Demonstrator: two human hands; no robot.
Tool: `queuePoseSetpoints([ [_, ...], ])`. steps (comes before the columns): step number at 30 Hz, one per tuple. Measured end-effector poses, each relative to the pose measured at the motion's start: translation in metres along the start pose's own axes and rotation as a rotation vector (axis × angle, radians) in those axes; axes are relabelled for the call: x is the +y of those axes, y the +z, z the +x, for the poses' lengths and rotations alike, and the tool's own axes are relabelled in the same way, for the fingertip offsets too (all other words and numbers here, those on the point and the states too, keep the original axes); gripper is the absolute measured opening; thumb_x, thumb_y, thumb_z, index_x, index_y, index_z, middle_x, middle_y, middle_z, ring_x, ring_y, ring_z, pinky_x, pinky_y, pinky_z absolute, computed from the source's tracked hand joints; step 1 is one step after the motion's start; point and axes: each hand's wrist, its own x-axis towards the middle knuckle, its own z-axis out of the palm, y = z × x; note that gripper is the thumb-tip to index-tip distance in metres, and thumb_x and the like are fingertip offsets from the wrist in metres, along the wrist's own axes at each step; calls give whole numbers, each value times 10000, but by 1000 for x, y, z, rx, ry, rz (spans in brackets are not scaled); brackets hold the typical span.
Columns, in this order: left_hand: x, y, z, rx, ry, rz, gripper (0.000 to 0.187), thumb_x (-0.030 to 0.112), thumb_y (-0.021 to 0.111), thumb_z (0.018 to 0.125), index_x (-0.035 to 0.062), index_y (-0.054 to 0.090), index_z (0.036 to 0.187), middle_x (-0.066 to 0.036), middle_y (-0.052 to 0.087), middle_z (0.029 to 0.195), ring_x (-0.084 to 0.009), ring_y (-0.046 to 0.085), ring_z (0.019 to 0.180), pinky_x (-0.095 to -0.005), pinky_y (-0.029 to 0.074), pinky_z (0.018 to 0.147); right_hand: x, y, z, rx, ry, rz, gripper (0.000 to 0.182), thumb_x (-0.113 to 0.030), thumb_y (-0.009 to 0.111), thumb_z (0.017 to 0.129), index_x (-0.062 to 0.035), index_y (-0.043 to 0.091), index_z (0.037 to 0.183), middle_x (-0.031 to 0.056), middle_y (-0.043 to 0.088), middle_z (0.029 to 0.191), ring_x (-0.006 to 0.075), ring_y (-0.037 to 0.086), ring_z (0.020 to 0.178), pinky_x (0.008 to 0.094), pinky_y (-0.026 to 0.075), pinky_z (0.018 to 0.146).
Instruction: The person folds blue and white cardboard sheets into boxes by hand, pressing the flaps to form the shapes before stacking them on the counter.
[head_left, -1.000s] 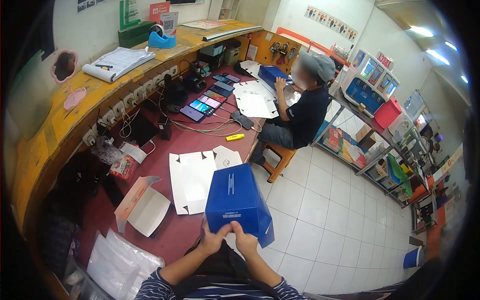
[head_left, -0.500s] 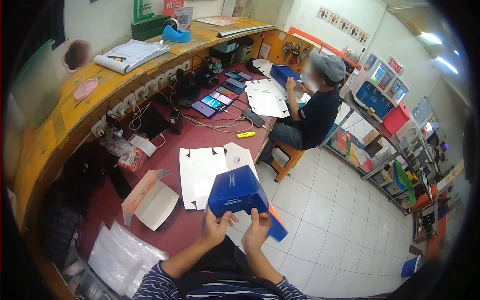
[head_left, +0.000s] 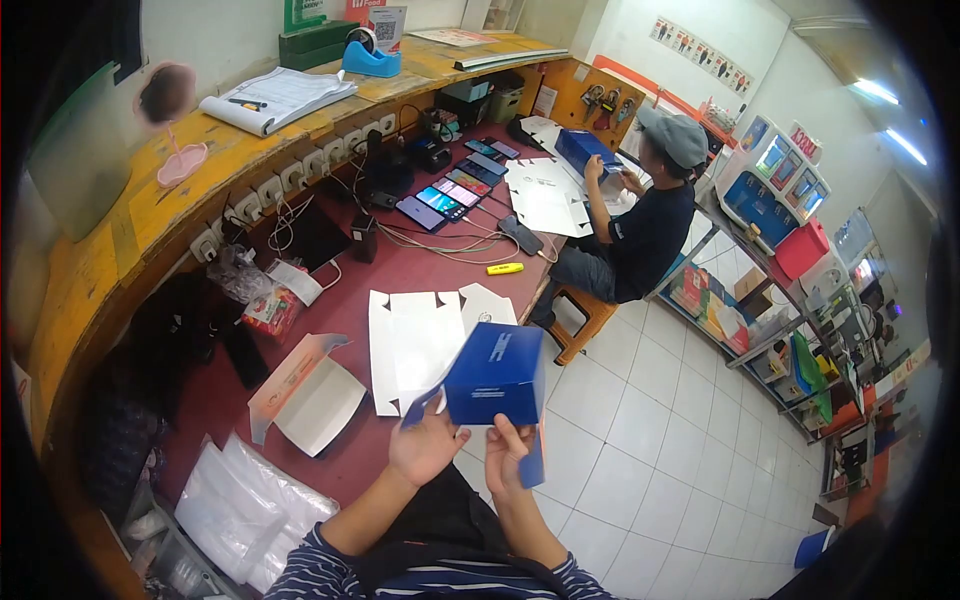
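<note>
The surface [head_left: 420,270], dark red, runs from lower left toward the upper middle of the view, with a yellow ledge [head_left: 150,200] above it along the wall. The tiled floor [head_left: 650,420] to the right of the surface's edge gives open room. A co-worker [head_left: 640,215] sits on a stool at the far end of the surface, hands on a second blue box [head_left: 585,150] and white sheets.

Flat white cardboard [head_left: 415,340] lies near the surface's edge, just beyond the hands. Left of it lies an open, half-folded carton [head_left: 305,395], and at lower left a pile of clear plastic bags [head_left: 245,510], partly cut off by the dark lens border.

The blue box [head_left: 497,373] is held in the air above the person's lap, beside the surface's edge, tilted with one top corner toward the camera. The left hand [head_left: 425,445] is cupped beneath the box's lower left corner, fingers curled up against a loose blue flap. The right hand [head_left: 508,455] stands upright under the box's lower edge, thumb and fingers pinching a blue flap that hangs downward. Both forearms rise from striped sleeves at the bottom edge.

A row of phones [head_left: 450,190] and a yellow marker [head_left: 505,268] lie farther along the surface. The box's underside is hidden.
</note>
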Motion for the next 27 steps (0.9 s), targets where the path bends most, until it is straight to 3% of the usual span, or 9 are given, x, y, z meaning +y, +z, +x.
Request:
queuePoseSetpoints([
  [1, 6, 2, -4, 103, -109, -364, 364, 356, 332, 875, 44, 519, 868, -61, 542, 886, -175, 518, 804, -297, 410, 716, -1, 1, 2, 1, 0, 0, 353, 98, 554, 697, -127, 501, 964, -29, 531, 853, 76, 482, 736, 216, 374, 628],
  [3, -5, -24, 0, 107, -97, -297, 244, 254, 444, 854, 44, 541, 777, -43, 547, 851, -141, 526, 762, -247, 407, 682, -2, 2, 8, 77, -170, -187, 343, 85, 562, 698, -109, 496, 973, -16, 535, 867, 83, 488, 764, 209, 381, 674],
  [5, -18, -35, -3, 207, 304, 793, 165, 186, 626, 745, 41, 557, 783, -2, 536, 694, -55, 466, 635, -203, 357, 576, 4, -6, 9, 59, -236, -265, 335, 70, 577, 693, -79, 493, 981, 15, 539, 894, 99, 495, 816, 228, 387, 739],
  [9, -33, -12, -8, 364, 457, 480, 127, 73, 650, 712, 33, 548, 649, 22, 501, 588, -32, 413, 520, -183, 314, 475, 27, 2, -7, -40, -151, -105, 358, 62, 532, 723, -58, 470, 1055, 58, 534, 984, 165, 503, 915, 303, 392, 840],
  [17, 7, -43, -15, 243, 71, 761, 230, 79, 584, 767, 4, 539, 555, -5, 452, 497, -60, 400, 445, -183, 329, 449, 20, -10, 9, -3, 66, -106, 327, 54, 515, 739, -68, 473, 1040, 54, 538, 975, 163, 527, 883, 297, 426, 798],
  [19, 14, -52, -20, 228, 20, 746, 203, 150, 654, 715, -22, 545, 703, -25, 495, 620, -68, 438, 532, -191, 364, 502, 25, -5, 5, -31, 61, -138, 322, 40, 531, 736, -60, 472, 1036, 59, 536, 972, 167, 526, 882, 294, 423, 793],
  [22, 31, -38, -31, 414, 925, 1675, 802, 265, 771, 517, 21, 347, 1153, -149, 467, 1046, -216, 494, 852, -308, 421, 686, 33, 3, -2, -140, 9, -386, 319, 6, 565, 728, -45, 470, 1028, 68, 533, 965, 176, 522, 877, 291, 416, 783],
  [25, 49, -33, -41, 149, 744, 1835, 718, 232, 754, 534, 11, 384, 1109, -158, 497, 1008, -272, 519, 868, -328, 427, 741, 50, -10, -3, -549, 30, -1061, 303, -110, 605, 738, 1, 475, 989, 79, 539, 917, 181, 524, 828, 282, 408, 749],
  [27, 45, -58, -44, 284, 536, 1633, 623, 203, 721, 587, 5, 408, 1088, -151, 514, 1006, -249, 541, 876, -315, 427, 759, 58, -18, -7, -807, 51, -1286, 439, -242, 636, 711, -8, 460, 1038, 132, 528, 985, 243, 510, 926, 378, 396, 776],
])
